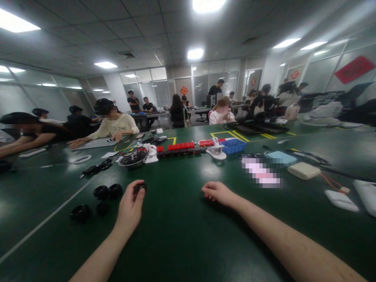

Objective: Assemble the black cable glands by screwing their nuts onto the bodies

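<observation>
My left hand [131, 205] is closed around a small black ring-shaped part [140, 188], raised a little over the green table. Left of that hand lie similar glossy black round parts: a pair side by side [108, 191], a smaller one [102, 208] and a wider one [80, 213]. My right hand [219, 193] rests at the table's middle with its fingers curled together. Nothing shows between its fingertips, and its palm is hidden from view. A wide gap of table separates the two hands.
Beyond my hands stand a round black device [133, 158], a row of red and black blocks [180, 149], a white clip stand [216, 150] and a blue bin [233, 146]. On the right lie a cream box [304, 171] and cables. A co-worker [114, 121] sits across at left.
</observation>
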A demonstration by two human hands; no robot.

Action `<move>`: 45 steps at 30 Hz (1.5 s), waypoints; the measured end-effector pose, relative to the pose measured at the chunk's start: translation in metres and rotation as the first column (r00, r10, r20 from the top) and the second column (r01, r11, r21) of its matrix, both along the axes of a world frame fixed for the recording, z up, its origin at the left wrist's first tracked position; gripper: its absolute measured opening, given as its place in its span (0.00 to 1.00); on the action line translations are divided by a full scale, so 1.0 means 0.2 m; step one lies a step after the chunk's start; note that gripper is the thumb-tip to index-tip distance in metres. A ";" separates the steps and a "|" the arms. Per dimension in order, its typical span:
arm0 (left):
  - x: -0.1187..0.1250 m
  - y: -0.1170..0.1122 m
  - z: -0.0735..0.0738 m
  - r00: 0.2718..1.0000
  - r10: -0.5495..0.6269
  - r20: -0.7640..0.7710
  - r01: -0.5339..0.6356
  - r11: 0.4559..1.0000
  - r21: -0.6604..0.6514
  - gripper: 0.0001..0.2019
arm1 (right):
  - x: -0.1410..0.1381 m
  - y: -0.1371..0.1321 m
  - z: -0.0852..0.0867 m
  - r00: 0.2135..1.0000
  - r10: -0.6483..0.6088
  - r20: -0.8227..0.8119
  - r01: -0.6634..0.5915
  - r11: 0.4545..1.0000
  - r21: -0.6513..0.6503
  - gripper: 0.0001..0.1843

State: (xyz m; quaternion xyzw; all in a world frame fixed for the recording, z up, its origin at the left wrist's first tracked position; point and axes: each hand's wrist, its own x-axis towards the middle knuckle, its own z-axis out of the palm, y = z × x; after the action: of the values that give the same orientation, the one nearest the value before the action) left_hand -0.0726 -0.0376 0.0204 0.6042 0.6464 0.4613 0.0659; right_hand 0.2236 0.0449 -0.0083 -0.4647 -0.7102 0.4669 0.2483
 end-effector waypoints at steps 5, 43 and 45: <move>-0.35 -0.05 0.01 0.962 0.269 -0.051 -0.267 0.963 0.035 0.26 | -0.02 -0.06 0.03 0.989 0.059 0.136 -0.086 0.977 0.196 0.11; -0.88 0.02 -0.14 0.617 0.081 -0.783 -0.416 0.878 -0.236 0.30 | -0.02 -0.07 0.04 0.956 0.042 0.292 -0.143 0.932 0.334 0.12; -0.91 0.04 -0.15 0.610 0.058 -0.791 -0.413 0.874 -0.255 0.32 | -0.02 -0.07 0.04 0.955 0.038 0.294 -0.141 0.930 0.338 0.12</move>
State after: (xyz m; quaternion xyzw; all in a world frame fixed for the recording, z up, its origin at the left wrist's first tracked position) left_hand -0.2555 -0.0304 -0.0096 0.6194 0.7705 0.0206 -0.1491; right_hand 0.2193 0.0313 0.0006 -0.4407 -0.8317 0.2705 0.2024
